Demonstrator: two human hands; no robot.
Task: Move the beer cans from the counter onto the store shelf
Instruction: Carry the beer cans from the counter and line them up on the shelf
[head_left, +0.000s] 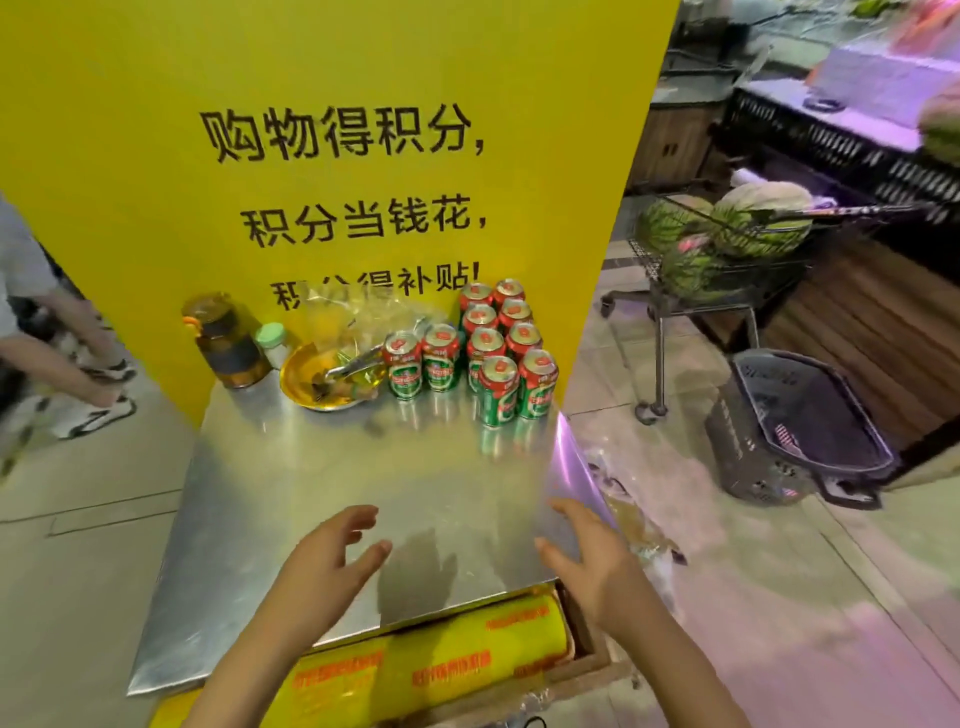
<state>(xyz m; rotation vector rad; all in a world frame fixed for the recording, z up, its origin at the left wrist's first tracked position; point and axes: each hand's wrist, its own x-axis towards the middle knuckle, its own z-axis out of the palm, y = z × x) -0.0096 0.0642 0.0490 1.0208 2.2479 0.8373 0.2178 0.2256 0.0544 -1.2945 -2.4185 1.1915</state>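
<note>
The fingers (363, 519) of the left hand (324, 566) are spread and relaxed, they grasp nothing; the hand hovers over the near part of the metal surface (311, 478). The fingers (563, 506) of the right hand (592, 556) are also released and a bit bent, holding nothing, at the near right edge of the surface. The two palms face each other, w/ bare metal between them.

The beer cans (498, 348) stand upright at the far right corner of the surface, well apart from both hands. They are red and green. Eight cans make two rows along the right edge, approx. from the far edge toward the middle; two more cans (422, 364) stand just beside them on the left.

Left of the cans a gold bowl (317, 379) holds metal tongs (353, 366), w/ a clear plastic bag (353, 317) behind it. At the far left corner stand a dark bottle (228, 343) and a small bottle w/ green cap (271, 340), touching or nearly so.

Behind the surface rises a yellow board (156, 156) w/ black characters. Under the near edge lies a yellow roll (431, 660) w/ red print. On the floor at right are a shopping cart (727, 260) w/ watermelons and a dark basket (800, 426).
</note>
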